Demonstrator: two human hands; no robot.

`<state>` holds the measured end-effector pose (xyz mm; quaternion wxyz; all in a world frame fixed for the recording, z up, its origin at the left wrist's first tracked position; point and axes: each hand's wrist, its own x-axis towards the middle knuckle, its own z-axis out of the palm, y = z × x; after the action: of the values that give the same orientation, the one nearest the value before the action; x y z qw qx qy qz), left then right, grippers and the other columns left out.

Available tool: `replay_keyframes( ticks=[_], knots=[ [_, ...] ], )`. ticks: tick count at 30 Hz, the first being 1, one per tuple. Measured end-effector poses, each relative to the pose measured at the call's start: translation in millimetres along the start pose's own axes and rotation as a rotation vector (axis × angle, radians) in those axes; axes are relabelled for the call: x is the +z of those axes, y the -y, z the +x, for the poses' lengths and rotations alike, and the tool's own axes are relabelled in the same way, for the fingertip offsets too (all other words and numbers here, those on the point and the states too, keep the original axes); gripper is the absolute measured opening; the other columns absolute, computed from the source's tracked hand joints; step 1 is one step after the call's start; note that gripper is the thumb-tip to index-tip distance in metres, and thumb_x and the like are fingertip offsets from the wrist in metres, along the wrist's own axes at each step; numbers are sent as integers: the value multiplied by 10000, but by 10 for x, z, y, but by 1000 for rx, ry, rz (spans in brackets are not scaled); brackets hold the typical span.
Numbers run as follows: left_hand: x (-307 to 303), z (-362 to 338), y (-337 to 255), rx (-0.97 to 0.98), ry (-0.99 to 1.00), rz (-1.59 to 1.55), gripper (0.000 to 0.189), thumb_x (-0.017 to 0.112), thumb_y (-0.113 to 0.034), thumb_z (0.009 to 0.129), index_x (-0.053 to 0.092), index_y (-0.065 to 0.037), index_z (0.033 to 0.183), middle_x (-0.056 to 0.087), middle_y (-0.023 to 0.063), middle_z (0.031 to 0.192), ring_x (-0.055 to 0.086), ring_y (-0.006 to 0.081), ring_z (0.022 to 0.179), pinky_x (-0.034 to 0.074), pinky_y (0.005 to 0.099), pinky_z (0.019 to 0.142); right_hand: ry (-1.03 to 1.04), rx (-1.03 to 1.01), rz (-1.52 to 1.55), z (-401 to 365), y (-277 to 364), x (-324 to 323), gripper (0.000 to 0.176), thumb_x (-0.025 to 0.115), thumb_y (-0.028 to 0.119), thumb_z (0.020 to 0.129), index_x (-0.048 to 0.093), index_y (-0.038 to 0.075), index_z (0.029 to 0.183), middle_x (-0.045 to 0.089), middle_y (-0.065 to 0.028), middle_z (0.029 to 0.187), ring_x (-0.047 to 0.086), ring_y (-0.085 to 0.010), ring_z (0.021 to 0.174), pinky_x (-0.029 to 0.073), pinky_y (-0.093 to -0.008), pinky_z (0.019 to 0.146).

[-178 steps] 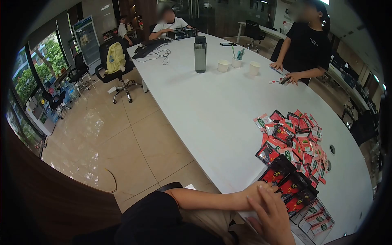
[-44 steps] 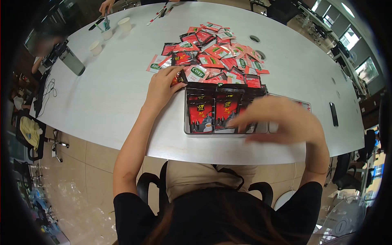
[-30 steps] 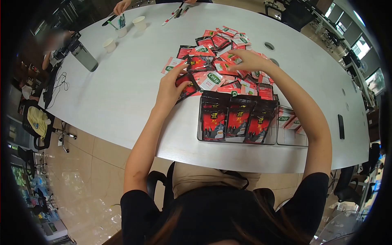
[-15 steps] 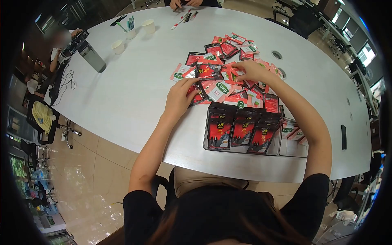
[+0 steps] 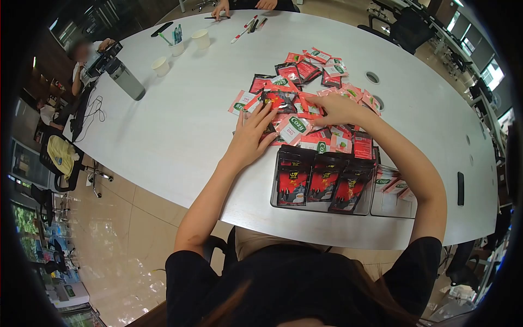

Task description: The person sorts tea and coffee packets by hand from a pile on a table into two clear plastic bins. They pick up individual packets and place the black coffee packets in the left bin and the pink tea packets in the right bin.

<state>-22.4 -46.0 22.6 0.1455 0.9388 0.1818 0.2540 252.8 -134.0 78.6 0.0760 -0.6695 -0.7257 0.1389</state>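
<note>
A pile of red, pink and black sachets lies on the white table. My left hand (image 5: 251, 137) rests with fingers spread on the pile's near left side, its fingertips on a black and red sachet (image 5: 279, 101). At the pile's middle, my right hand (image 5: 339, 109) has its thumb and fingers closed at a pink and red sachet (image 5: 310, 103). A white Cozy sachet (image 5: 294, 126) lies between the hands. Nearer me, a clear divided tray (image 5: 321, 207) holds upright black and red coffee sachets (image 5: 292, 186) on the left and Cozy sachets (image 5: 388, 180) on the right.
At the far left stand a grey bottle (image 5: 126, 80), paper cups (image 5: 201, 39) and a cup of pens (image 5: 176, 47). Loose pens (image 5: 250, 27) lie near another person's hands (image 5: 220, 10). A black phone-like object (image 5: 461, 188) is at the right.
My left hand has moved right and further onto the pile, its fingers now spread over the black and red sachet. My right hand has stayed nearly in place. The view has shifted slightly.
</note>
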Motion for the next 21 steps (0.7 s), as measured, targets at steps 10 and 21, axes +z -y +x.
replay_keyframes(
  ticks=[10,21],
  knots=[
    [10,-41,140,-207,-63,116,568,524,-430,944,461,-64,1374,595,144,1257,398,341,1330,10,644,1109,-243,-15,-214,100,1,90,367,586,149,808,631,111,1170,666,-177,792,663,-339,737,523,-454,651],
    [-148,-15,93,-298,-118,86,495,550,-430,929,600,-30,1216,681,189,1034,575,324,1138,66,612,1125,-412,227,287,479,-168,-304,214,569,198,835,643,8,897,659,-197,787,650,-370,777,505,-461,689]
  ],
)
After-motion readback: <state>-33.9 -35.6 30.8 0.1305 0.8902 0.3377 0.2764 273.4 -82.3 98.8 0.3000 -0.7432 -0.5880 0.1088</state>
